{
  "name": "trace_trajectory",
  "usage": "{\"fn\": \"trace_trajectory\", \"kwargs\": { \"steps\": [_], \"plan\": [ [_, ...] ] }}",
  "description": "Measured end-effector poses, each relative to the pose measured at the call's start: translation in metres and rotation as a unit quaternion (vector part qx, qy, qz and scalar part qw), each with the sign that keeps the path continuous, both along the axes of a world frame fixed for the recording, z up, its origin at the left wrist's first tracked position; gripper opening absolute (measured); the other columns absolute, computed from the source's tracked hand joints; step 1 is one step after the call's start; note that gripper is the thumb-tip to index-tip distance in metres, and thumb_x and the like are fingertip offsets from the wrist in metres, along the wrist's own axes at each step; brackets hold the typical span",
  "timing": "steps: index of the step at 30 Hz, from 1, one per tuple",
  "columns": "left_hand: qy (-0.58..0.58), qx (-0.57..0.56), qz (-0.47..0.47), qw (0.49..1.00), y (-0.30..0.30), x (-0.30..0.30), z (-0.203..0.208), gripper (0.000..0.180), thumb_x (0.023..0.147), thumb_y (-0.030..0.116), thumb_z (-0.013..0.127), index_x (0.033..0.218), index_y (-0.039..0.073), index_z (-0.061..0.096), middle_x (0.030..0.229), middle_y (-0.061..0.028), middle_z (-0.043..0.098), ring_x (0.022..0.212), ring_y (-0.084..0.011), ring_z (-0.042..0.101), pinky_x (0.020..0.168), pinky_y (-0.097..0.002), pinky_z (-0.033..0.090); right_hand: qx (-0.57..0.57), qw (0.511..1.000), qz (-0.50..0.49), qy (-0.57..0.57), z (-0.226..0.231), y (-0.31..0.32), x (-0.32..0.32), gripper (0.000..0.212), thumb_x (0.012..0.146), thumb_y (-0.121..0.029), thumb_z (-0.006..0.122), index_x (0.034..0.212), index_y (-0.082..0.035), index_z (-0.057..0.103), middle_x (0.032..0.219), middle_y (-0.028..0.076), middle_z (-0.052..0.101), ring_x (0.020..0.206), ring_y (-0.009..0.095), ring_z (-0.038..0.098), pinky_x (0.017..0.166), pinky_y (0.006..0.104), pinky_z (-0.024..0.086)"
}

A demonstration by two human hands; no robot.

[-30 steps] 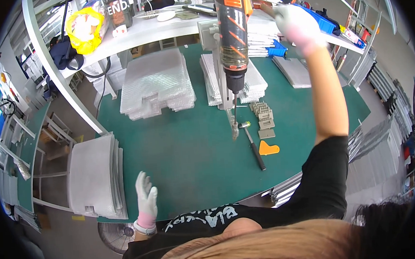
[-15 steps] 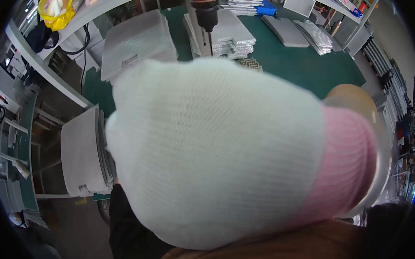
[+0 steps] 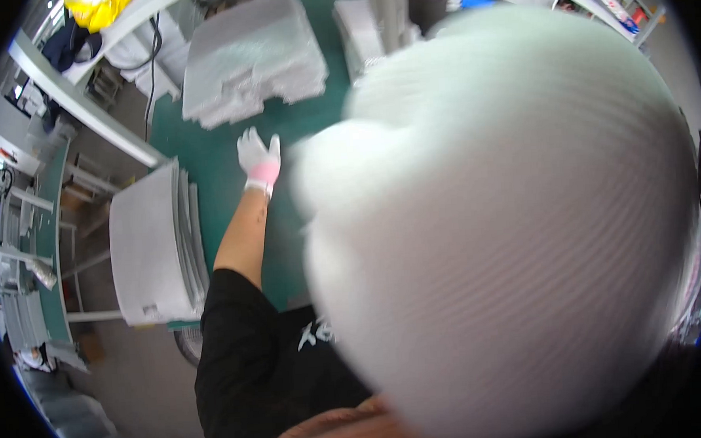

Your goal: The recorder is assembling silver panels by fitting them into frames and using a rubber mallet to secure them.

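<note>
My left hand [image 3: 258,159], in a white knit glove with a pink cuff, reaches over the green table [image 3: 192,152] with fingers spread and nothing in it. It is nearest to a stack of silvery-grey notched sheets [image 3: 255,53], which lies just beyond the fingertips without being touched. My right hand [image 3: 509,211], gloved in white as well, fills the right half of the view very close up. It is blurred, and I cannot make out its fingers or whether it holds anything. Much of the table's right side is hidden behind it.
Left of the table stands another stack of grey sheets [image 3: 150,245]. A grey upright post [image 3: 388,15] rises at the back, beside a narrower stack of sheets [image 3: 360,32]. A white frame bar [image 3: 91,102] slants along the left, with a yellow bag [image 3: 100,10] above.
My right hand has shifted right across the view, still close up. My left hand, hidden before, now shows open over the table. The view has tilted slightly, and the hanging power tool is largely covered.
</note>
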State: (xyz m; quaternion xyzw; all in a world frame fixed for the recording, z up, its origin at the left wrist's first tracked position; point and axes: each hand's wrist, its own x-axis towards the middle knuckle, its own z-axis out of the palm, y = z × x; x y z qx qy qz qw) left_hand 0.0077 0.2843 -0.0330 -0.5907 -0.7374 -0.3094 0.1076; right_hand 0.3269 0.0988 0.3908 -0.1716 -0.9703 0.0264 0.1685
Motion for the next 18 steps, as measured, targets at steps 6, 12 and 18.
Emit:
{"fn": "trace_trajectory", "kwargs": {
  "steps": [6, 12, 18],
  "plan": [
    [-0.123, 0.010, 0.108, 0.986, -0.007, -0.076, 0.008, 0.073, 0.085, 0.036, 0.075, 0.137, -0.007, 0.048, 0.138, -0.0260, 0.053, 0.132, -0.0412, 0.046, 0.113, -0.0467, 0.038, -0.059, 0.980, 0.109, -0.153, -0.048, 0.014, -0.029, 0.021, 0.075, -0.010, 0.065, 0.095, -0.004, 0.066, 0.094, 0.007, 0.067, 0.081, 0.023, 0.069, 0.063, 0.0352, 0.057],
    [-0.234, 0.047, 0.147, 0.960, 0.002, -0.081, 0.033, 0.071, 0.078, 0.032, 0.083, 0.132, -0.003, 0.055, 0.131, -0.0248, 0.058, 0.122, -0.0413, 0.055, 0.105, -0.0448, 0.044, -0.288, 0.924, -0.199, 0.150, -0.313, 0.150, -0.133, 0.071, 0.089, -0.030, 0.065, 0.144, 0.007, 0.040, 0.150, 0.033, 0.039, 0.144, 0.039, 0.036, 0.119, 0.0413, 0.032],
    [-0.274, 0.085, 0.101, 0.953, 0.061, -0.037, 0.043, 0.053, 0.076, 0.032, 0.084, 0.120, 0.008, 0.066, 0.113, -0.0185, 0.071, 0.103, -0.0381, 0.067, 0.092, -0.0414, 0.052, -0.158, 0.849, -0.285, 0.417, -0.442, 0.380, -0.147, 0.059, 0.097, -0.025, 0.058, 0.144, 0.005, 0.039, 0.134, 0.020, 0.054, 0.125, 0.034, 0.051, 0.110, 0.0430, 0.040]
  ]
}}
